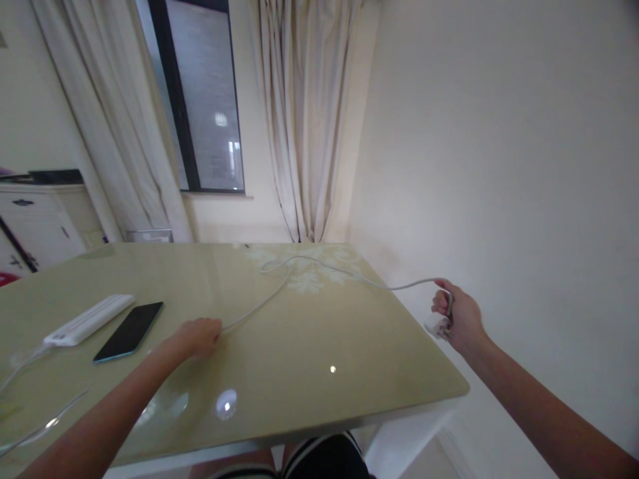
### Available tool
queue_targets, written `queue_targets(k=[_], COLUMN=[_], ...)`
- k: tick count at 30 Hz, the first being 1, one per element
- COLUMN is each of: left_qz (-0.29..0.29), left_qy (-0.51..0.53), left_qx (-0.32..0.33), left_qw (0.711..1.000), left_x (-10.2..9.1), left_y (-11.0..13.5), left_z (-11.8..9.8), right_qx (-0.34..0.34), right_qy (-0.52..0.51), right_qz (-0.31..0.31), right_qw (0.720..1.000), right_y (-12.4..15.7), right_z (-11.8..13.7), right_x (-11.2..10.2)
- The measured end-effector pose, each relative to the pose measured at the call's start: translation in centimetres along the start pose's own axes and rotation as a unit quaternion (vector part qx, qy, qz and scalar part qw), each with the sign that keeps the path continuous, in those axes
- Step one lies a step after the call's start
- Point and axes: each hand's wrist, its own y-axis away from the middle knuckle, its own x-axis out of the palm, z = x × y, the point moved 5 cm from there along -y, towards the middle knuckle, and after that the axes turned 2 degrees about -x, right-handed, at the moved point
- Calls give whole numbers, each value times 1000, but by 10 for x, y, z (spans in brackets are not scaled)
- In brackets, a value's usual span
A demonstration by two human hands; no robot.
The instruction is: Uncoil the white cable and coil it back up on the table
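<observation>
A thin white charging cable stretches across the table between my two hands, with a loose loop near the far side. My left hand is closed on one part of it, low over the tabletop. Past the table's right edge, my right hand is raised and closed around the cable's other part. A small white block, which looks like a charger plug, hangs at the fingers of that hand. The cable end at my left hand is hidden by the fingers.
The glossy table has a white power strip on its left side, beside a dark phone. Another white cable lies at the near left. A wall stands close along the right; curtains hang at the back.
</observation>
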Motion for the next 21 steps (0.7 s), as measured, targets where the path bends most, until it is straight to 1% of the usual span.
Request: queue_targets(k=[2,4,6,7,8,9,11,13,14,15,16,17,18,19,20,21], left_qz=[68,124,156,159,154,148,135,111,94,73,53,34,16,-1,-17,-36], left_qy=[58,157,286,359,435,508,637,731,764,790,808,818,823,821,812,795], left_qx=[11,31,20,0,-30,-66,-119,-143,-147,-146,-144,-142,-138,-132,-128,-124], left_qw=[996,979,945,920,887,846,750,658,621,591,569,556,551,556,569,593], left_x=[4,9,13,15,16,18,20,17,14,11,8,6,4,2,1,-1], left_y=[-3,-5,-4,-4,-4,-4,-3,-2,-1,0,0,0,0,-1,-2,-4], left_z=[-5,-12,-19,-21,-22,-23,-28,-35,-38,-41,-45,-48,-52,-55,-57,-59], right_qx=[14,18,10,5,2,3,11,17,18,19,19,20,22,24,25,25], right_qy=[-24,-37,-36,-35,-33,-31,-29,-30,-31,-33,-33,-33,-32,-33,-34,-35], right_qz=[-18,-19,-10,-7,-4,-2,5,7,6,5,4,3,3,3,4,4], right_qw=[999,999,999,999,999,1000,1000,999,999,999,999,999,999,999,999,999], right_y=[7,11,13,14,15,17,21,25,26,26,27,26,26,25,25,25], right_z=[2,5,7,7,7,6,3,1,1,1,1,1,1,1,1,1], right_x=[6,12,19,21,23,24,26,27,27,26,26,25,25,25,26,26])
